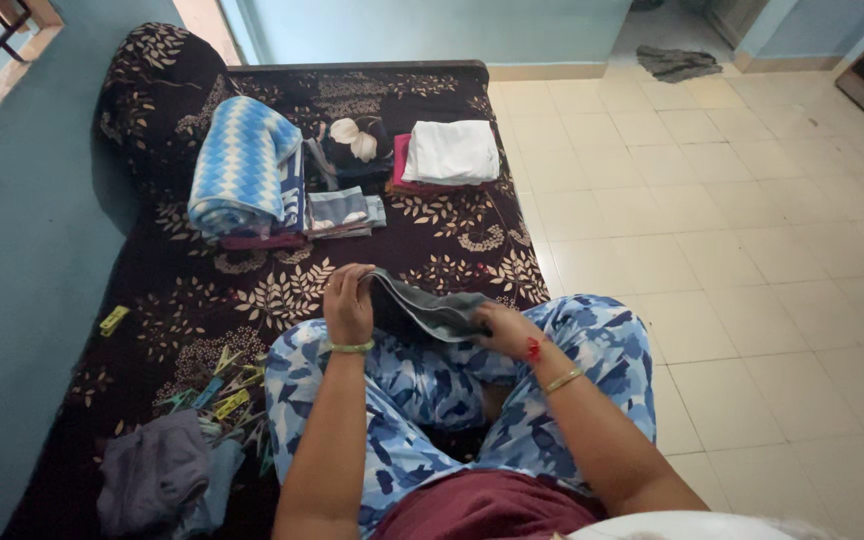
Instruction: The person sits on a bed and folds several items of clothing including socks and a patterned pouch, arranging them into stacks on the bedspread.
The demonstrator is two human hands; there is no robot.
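Grey folded cloth [427, 310], soft, light and floppy by the look, draped over the lap at six o'clock, left hand [348, 305] pinching its upper edge, right hand [504, 330] clasping the opposite end, likely best gripped along folds.

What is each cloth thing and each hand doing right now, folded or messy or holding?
Left hand: gripping the grey cloth.
Right hand: gripping the same cloth.
Dark grey cloth: partly folded, held over the lap.
Blue zigzag blanket: folded, on a stack.
White cloth: folded, stacked.
Purple-grey clothes: crumpled heap.
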